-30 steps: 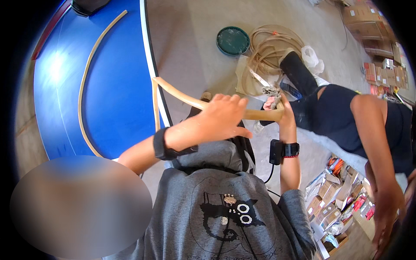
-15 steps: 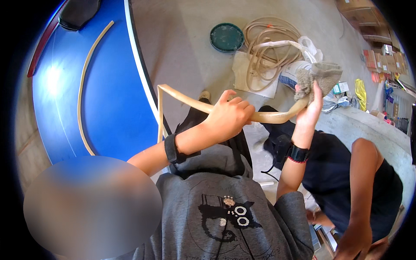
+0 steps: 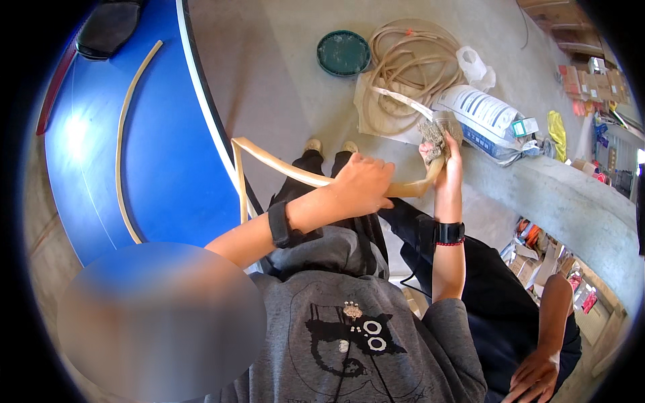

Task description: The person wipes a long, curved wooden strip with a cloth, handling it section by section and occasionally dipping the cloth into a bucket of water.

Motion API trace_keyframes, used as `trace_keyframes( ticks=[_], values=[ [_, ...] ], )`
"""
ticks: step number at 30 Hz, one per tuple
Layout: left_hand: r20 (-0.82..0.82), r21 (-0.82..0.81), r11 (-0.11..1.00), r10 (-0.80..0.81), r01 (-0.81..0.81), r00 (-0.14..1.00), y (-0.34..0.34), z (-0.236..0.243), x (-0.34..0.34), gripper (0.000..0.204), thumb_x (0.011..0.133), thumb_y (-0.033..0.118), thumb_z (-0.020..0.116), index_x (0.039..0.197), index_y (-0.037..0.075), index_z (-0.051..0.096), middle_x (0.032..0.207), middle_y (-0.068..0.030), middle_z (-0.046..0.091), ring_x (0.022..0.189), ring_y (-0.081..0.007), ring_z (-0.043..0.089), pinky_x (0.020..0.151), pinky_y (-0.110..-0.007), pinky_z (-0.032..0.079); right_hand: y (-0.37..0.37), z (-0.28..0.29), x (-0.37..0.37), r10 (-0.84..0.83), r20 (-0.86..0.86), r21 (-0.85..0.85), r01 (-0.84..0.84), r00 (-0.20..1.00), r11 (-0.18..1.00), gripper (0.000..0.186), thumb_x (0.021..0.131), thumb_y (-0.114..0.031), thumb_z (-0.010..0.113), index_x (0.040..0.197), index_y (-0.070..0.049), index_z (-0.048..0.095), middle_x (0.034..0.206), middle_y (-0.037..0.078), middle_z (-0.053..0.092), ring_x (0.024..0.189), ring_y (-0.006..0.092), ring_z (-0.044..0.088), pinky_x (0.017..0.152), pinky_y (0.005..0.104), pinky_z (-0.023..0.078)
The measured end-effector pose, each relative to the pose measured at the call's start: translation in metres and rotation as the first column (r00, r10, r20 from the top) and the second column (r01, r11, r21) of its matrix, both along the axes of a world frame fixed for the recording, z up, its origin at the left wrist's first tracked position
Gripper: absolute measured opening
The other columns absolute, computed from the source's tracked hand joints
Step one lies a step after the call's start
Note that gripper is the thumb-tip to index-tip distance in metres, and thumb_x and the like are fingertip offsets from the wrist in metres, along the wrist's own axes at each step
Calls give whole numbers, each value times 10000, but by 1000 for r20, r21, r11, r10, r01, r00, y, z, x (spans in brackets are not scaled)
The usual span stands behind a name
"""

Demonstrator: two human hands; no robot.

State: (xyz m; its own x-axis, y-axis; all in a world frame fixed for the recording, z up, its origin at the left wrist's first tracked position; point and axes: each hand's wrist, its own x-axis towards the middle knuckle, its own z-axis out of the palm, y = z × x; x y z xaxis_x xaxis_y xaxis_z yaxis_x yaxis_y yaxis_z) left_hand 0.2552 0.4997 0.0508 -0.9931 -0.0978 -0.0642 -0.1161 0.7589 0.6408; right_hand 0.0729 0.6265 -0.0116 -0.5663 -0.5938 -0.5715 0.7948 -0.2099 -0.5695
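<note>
While the left hand grips a tan strip, the right hand squeezes a grey rag, maybe wiping it; next needs steady holding.

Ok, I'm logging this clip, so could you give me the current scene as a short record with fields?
Left grip: closed around a tan tube
Right grip: holding a grey cloth against the tube
Blue table: bears a curved tan strip
Floor: round green tub, coiled tubing
Lower right: another person's hand
</note>
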Motion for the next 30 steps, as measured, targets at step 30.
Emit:
trace_keyframes(
  ticks=[30],
  values=[
    [224,491,864,-7,-107,975,28,8,-13,411,836,288,433,536,19,513,467,-111,509,481,-293,539,466,-383,425,-21,3,35,75,269,-80,-55,960,995,153,874,-115,404,933,11,467,780,87,494,706,163,484,674,284,413]
  ],
)
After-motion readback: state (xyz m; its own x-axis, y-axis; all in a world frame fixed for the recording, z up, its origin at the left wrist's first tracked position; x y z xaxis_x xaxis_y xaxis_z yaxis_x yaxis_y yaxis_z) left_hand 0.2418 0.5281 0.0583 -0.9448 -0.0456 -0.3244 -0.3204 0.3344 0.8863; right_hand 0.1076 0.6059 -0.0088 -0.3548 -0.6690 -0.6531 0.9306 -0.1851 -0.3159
